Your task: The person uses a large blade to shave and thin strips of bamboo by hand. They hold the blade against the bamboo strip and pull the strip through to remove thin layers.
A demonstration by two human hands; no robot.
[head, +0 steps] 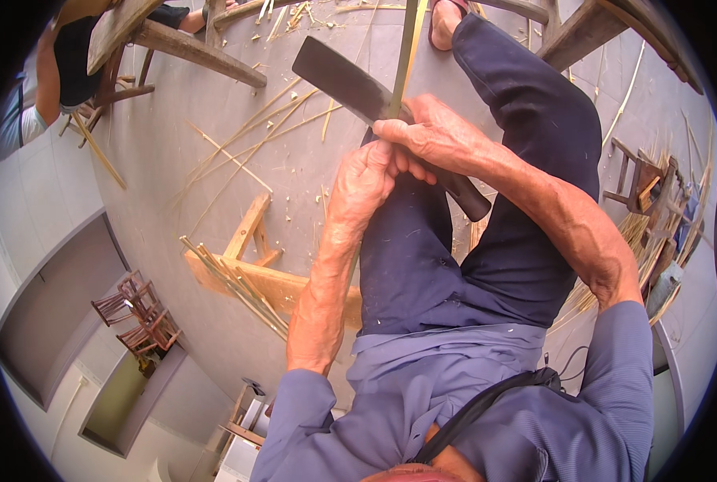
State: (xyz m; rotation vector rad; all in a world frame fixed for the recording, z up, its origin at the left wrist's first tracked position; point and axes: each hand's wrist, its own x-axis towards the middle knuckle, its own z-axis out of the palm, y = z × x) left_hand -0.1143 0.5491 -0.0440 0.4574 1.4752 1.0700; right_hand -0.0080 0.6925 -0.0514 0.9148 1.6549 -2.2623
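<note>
My right hand (434, 129) is wrapped around a broad-bladed splitting knife (346, 81) near the base of its blade, with the thumb lying along it. The dark knife handle (470, 202) sticks out past my fingers, above my thighs. A green and yellow bamboo strip (403, 66) crosses the blade at my right hand and runs away from me toward the top. Close against the right thumb, my left hand (364, 178) pinches the strip with its fingers closed. The strip's exact contact with the blade edge is hidden by my fingers.
A wooden bench (244, 277) with thin strips on it stands by my left forearm. Long bamboo strips (256, 135) and chips litter the floor. Another person's arm (48, 84) is at upper left beside a wooden stool (196, 51). Bundled strips (635, 241) lean at right.
</note>
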